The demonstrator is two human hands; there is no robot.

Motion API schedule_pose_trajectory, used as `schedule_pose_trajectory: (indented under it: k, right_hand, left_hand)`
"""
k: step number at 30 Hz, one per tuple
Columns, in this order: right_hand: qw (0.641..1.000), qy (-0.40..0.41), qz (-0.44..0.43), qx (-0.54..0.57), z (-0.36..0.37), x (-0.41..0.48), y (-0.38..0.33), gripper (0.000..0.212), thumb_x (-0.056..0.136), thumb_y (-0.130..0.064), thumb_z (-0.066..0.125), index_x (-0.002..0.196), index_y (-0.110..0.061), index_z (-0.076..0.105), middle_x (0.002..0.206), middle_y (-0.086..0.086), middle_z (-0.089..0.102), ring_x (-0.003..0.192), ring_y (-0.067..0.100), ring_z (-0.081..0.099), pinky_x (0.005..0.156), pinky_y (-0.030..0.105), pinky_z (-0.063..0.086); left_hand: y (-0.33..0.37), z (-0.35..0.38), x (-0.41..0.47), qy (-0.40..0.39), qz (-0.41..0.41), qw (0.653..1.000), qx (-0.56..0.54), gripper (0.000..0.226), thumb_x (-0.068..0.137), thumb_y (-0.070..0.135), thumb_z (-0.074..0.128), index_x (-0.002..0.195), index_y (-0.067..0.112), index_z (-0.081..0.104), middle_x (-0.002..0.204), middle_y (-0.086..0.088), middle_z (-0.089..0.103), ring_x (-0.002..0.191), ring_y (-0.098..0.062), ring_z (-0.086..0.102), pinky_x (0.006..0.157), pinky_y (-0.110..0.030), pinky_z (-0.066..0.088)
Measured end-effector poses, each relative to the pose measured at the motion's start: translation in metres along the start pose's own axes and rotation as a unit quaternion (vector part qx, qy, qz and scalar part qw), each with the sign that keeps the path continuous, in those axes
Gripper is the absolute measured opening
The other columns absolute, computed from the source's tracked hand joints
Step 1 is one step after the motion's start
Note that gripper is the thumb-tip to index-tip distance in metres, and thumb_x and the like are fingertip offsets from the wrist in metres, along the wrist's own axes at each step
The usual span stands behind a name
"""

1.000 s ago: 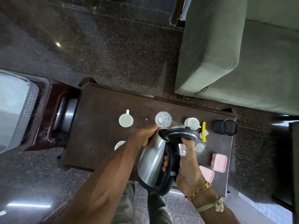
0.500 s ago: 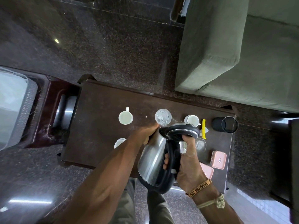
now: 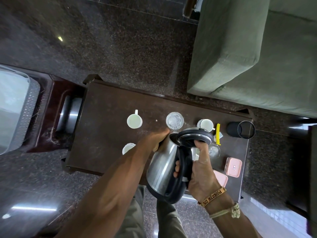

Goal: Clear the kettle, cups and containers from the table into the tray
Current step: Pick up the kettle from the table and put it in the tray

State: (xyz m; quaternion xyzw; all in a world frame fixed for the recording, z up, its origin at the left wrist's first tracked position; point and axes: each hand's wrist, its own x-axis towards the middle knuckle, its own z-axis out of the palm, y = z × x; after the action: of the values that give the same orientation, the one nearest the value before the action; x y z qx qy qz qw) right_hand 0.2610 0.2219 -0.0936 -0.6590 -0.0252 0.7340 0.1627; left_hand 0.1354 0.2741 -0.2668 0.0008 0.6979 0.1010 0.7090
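Note:
I hold a steel kettle (image 3: 163, 167) with a black lid and handle above the near edge of the dark wooden table (image 3: 106, 127). My right hand (image 3: 199, 172) grips the black handle, thumb on the lid. My left hand (image 3: 157, 138) presses against the kettle's far side near the spout. On the table stand a white cup (image 3: 134, 121), a clear glass (image 3: 174, 120), a second white cup (image 3: 205, 124), a third cup (image 3: 127, 148) half hidden by my left arm, an upturned glass (image 3: 214, 150), two pink lidded containers (image 3: 233, 166) (image 3: 221, 179) and a black cylinder (image 3: 241, 130).
A yellow clip (image 3: 218, 133) lies beside the far right cup. A dark red tray (image 3: 51, 115) with a metal object sits left of the table, next to a grey plastic bin (image 3: 15, 109). A green sofa (image 3: 257, 54) stands beyond the table.
The view has shifted slightly; the kettle stays in both hands at nearly the same spot, raised a touch.

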Motion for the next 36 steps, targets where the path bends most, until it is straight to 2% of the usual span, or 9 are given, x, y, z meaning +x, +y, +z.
schedule_pose_trajectory:
  k: [6, 11, 15, 20, 23, 25, 27, 29, 36]
  right_hand:
    - [1.000, -0.001, 0.002, 0.007, 0.000, 0.003, -0.001, 0.073, 0.058, -0.078, 0.055, 0.082, -0.009, 0.060, 0.067, 0.009, 0.055, 0.055, 0.021, 0.050, 0.050, 0.024, 0.045]
    - [1.000, 0.003, -0.001, 0.006, -0.001, 0.006, 0.001, 0.076, 0.057, -0.079, 0.057, 0.086, -0.009, 0.059, 0.068, 0.010, 0.054, 0.056, 0.022, 0.049, 0.053, 0.026, 0.045]
    - [1.000, -0.002, 0.006, -0.001, -0.002, 0.008, 0.001, 0.078, 0.053, -0.080, 0.056, 0.084, -0.009, 0.060, 0.067, 0.010, 0.054, 0.056, 0.022, 0.050, 0.053, 0.025, 0.046]
    - [1.000, -0.005, 0.011, -0.002, -0.002, 0.010, 0.000, 0.077, 0.054, -0.080, 0.055, 0.083, -0.009, 0.061, 0.067, 0.010, 0.055, 0.057, 0.021, 0.050, 0.054, 0.026, 0.046]
    - [1.000, -0.009, 0.012, 0.004, -0.002, 0.011, 0.001, 0.076, 0.058, -0.080, 0.055, 0.084, -0.009, 0.060, 0.068, 0.010, 0.055, 0.056, 0.021, 0.050, 0.056, 0.026, 0.046]
    - [1.000, -0.008, 0.015, 0.008, -0.002, 0.011, 0.001, 0.076, 0.059, -0.080, 0.055, 0.084, -0.009, 0.060, 0.068, 0.009, 0.054, 0.057, 0.021, 0.049, 0.057, 0.027, 0.046]
    - [1.000, -0.005, 0.016, 0.007, -0.002, 0.011, 0.001, 0.075, 0.060, -0.079, 0.055, 0.084, -0.009, 0.060, 0.068, 0.009, 0.054, 0.056, 0.021, 0.049, 0.057, 0.027, 0.046]
    - [1.000, -0.005, 0.016, 0.007, -0.002, 0.012, 0.001, 0.076, 0.059, -0.080, 0.055, 0.086, -0.008, 0.060, 0.068, 0.009, 0.054, 0.056, 0.021, 0.049, 0.057, 0.027, 0.046]
    - [1.000, -0.004, 0.012, 0.013, -0.003, 0.013, 0.004, 0.077, 0.058, -0.079, 0.056, 0.087, -0.007, 0.061, 0.068, 0.010, 0.055, 0.056, 0.020, 0.050, 0.058, 0.029, 0.047]
  left_hand:
    - [-0.001, -0.001, 0.007, 0.006, -0.007, 1.000, 0.017, 0.043, 0.091, 0.042, 0.062, 0.119, 0.009, 0.064, 0.126, -0.003, 0.065, 0.115, -0.017, 0.061, 0.092, -0.028, 0.047]
    - [0.000, -0.002, 0.004, 0.001, -0.011, 1.000, 0.015, 0.041, 0.094, 0.038, 0.060, 0.119, 0.006, 0.063, 0.118, -0.002, 0.066, 0.103, -0.016, 0.063, 0.078, -0.024, 0.049]
    - [-0.003, -0.003, 0.010, -0.006, -0.009, 1.000, 0.003, 0.030, 0.089, 0.041, 0.064, 0.099, 0.013, 0.067, 0.113, -0.001, 0.071, 0.101, -0.014, 0.067, 0.074, -0.025, 0.051]
    - [-0.004, -0.004, 0.017, -0.006, -0.004, 1.000, 0.014, 0.037, 0.088, 0.038, 0.064, 0.111, 0.010, 0.069, 0.116, -0.004, 0.072, 0.094, -0.015, 0.069, 0.069, -0.023, 0.052]
    - [-0.003, -0.004, 0.014, -0.006, -0.010, 1.000, 0.014, 0.038, 0.092, 0.036, 0.062, 0.115, 0.007, 0.066, 0.115, -0.006, 0.069, 0.101, -0.018, 0.066, 0.080, -0.026, 0.050]
    - [-0.005, -0.004, 0.016, -0.001, -0.015, 1.000, 0.019, 0.034, 0.091, 0.038, 0.061, 0.109, 0.009, 0.066, 0.116, -0.006, 0.069, 0.102, -0.018, 0.066, 0.083, -0.028, 0.052]
    - [-0.005, -0.004, 0.017, -0.006, -0.011, 1.000, 0.009, 0.028, 0.091, 0.039, 0.062, 0.097, 0.013, 0.067, 0.114, -0.005, 0.070, 0.095, -0.017, 0.067, 0.073, -0.026, 0.052]
    - [-0.007, -0.005, 0.019, -0.002, -0.006, 1.000, 0.005, 0.028, 0.088, 0.043, 0.063, 0.091, 0.015, 0.067, 0.111, -0.004, 0.071, 0.093, -0.016, 0.067, 0.075, -0.026, 0.054]
    - [-0.009, -0.006, 0.021, -0.007, -0.016, 0.999, 0.036, 0.044, 0.086, 0.046, 0.061, 0.112, 0.011, 0.068, 0.118, -0.004, 0.070, 0.098, -0.017, 0.067, 0.083, -0.027, 0.052]
